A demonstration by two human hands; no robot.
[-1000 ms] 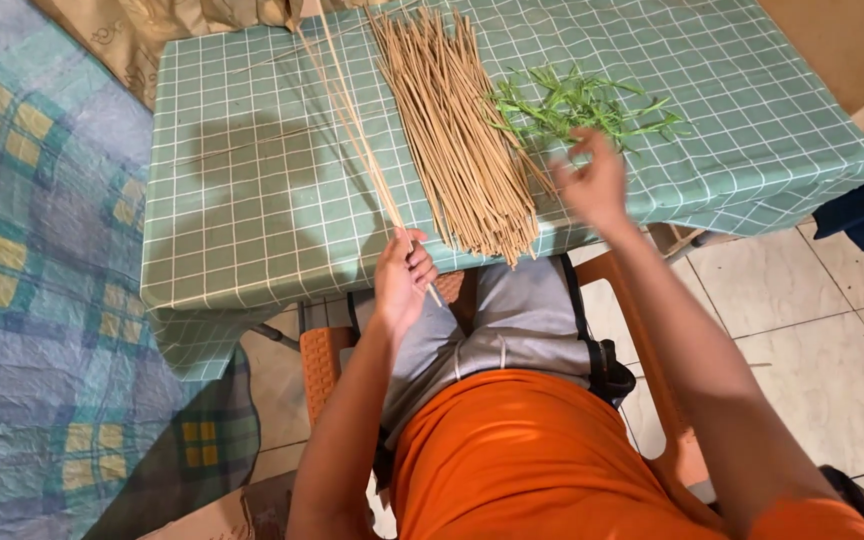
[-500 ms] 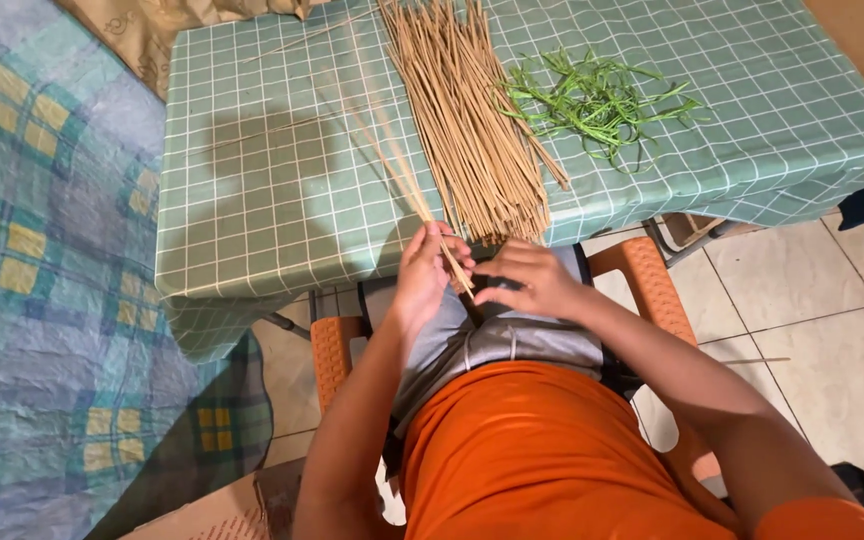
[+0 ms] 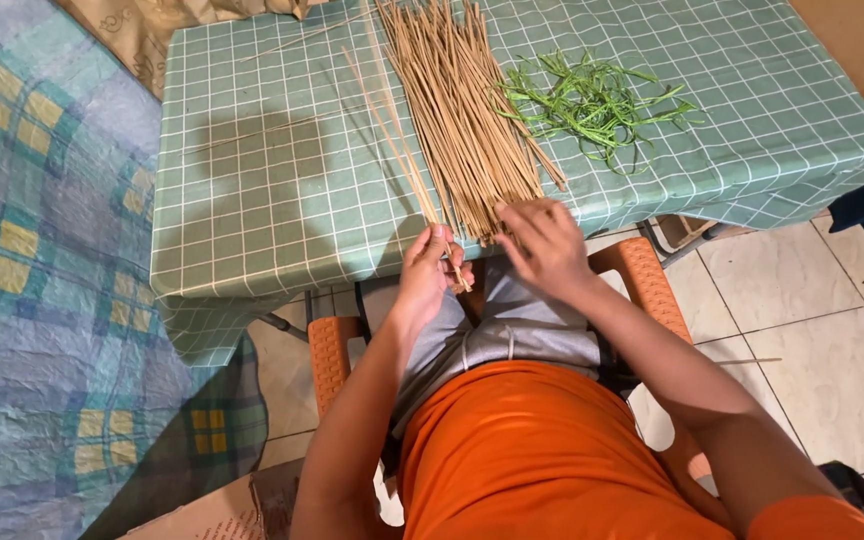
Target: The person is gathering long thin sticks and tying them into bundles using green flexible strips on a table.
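Green checked tablecloth (image 3: 252, 190) covers the table. Left hand (image 3: 424, 272) at the near edge, fingers closed around a few thin sticks (image 3: 392, 140). Right hand (image 3: 544, 245), fingers spread wide, touches the near end of the stick bundle (image 3: 462, 110). Green strips (image 3: 592, 100) lie right.

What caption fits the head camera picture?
Left hand grips thin sticks; right hand reaches the stick bundle beside green leaf strips.
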